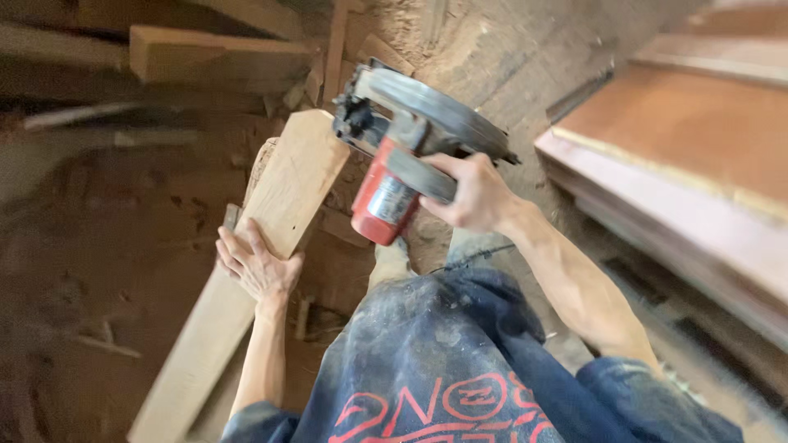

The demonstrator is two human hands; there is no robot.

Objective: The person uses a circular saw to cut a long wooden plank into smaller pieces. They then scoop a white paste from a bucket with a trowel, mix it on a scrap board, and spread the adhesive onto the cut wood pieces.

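The right hand (472, 195) is gripping the top handle of a red saw (402, 152), fingers wrapped tight, holding it raised just beside the plank's far end. The left hand (258, 264) is lying open, fingers spread flat on the plank (283, 193), which is running from under that palm up toward the saw. The plank looks stiff, dry and rough, best pinned flat mid-length. The saw looks heavy, safest taken by its handle, clear of the blade guard (447, 111).

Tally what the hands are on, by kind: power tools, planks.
Circular saw, red body, gripped by right hand: 1
Pale wooden plank, left hand pressing on it: 1
Total: 2
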